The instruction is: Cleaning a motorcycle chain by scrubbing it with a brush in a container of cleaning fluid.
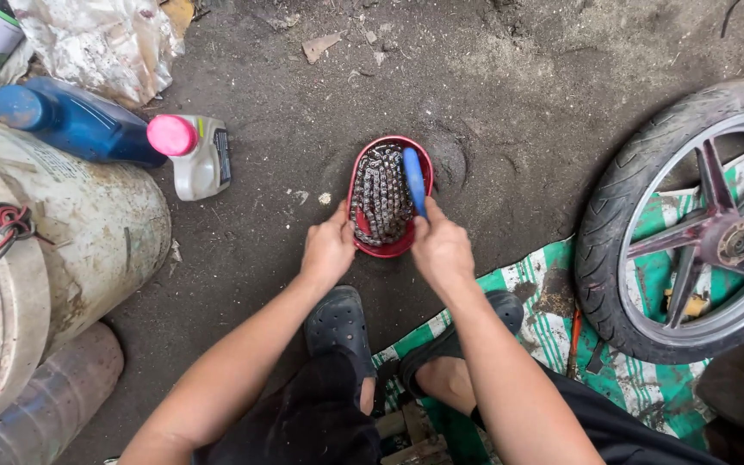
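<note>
A small red bowl sits on the dirty ground and holds a coiled metal chain. My left hand grips the bowl's near left rim. My right hand is closed on a blue-handled brush that lies over the right side of the chain. Both forearms reach forward from the bottom of the view, above my feet in dark clogs.
A motorcycle wheel with tyre lies at the right on a green striped tarp. At the left stand a large pale drum, a blue oil bottle and a white bottle with pink cap. Crumpled plastic lies top left.
</note>
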